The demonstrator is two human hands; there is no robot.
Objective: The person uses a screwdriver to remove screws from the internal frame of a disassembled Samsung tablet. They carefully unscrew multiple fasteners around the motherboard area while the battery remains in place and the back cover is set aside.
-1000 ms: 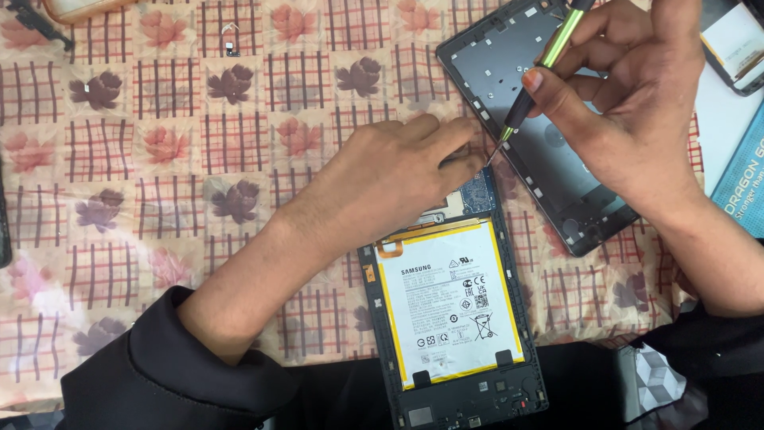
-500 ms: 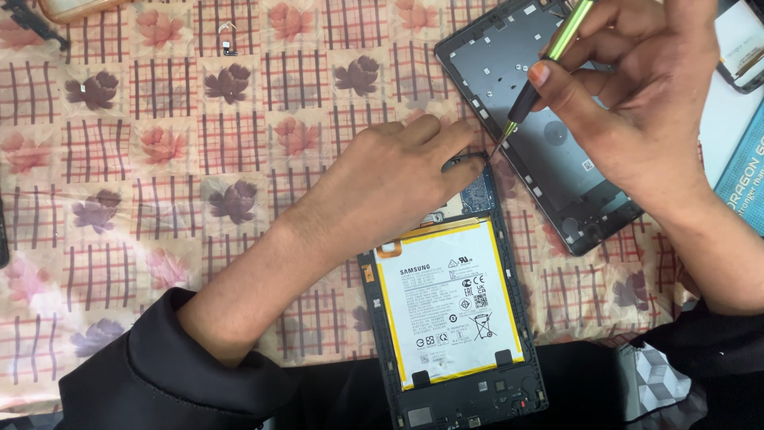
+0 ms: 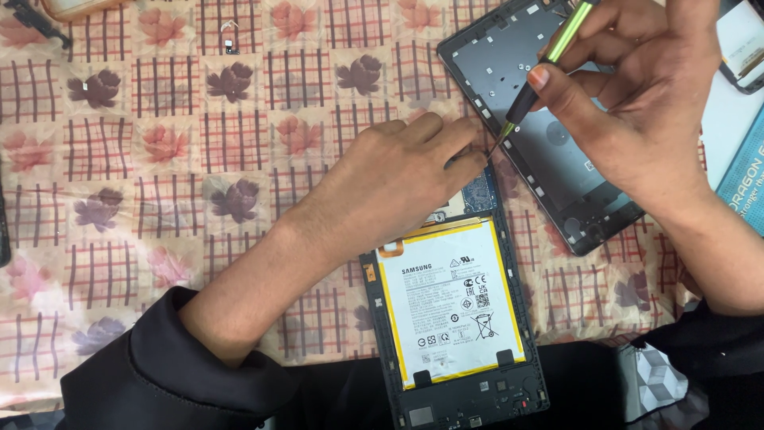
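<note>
Meanwhile, right hand [image 3: 645,103] pinches a screwdriver [image 3: 541,68]; left hand [image 3: 398,183], fingers bunched, covers the opened tablet [image 3: 454,318] beside its back cover [image 3: 549,159].

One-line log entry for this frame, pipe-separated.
left hand: pressing on opened tablet top | right hand: holding green screwdriver, tip beside left fingertips | back cover: lies beside, on floral cloth

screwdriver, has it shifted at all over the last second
Yes, slightly. The screwdriver in the right hand has tilted more upright against the back cover; its tip stays by the left hand.
</note>
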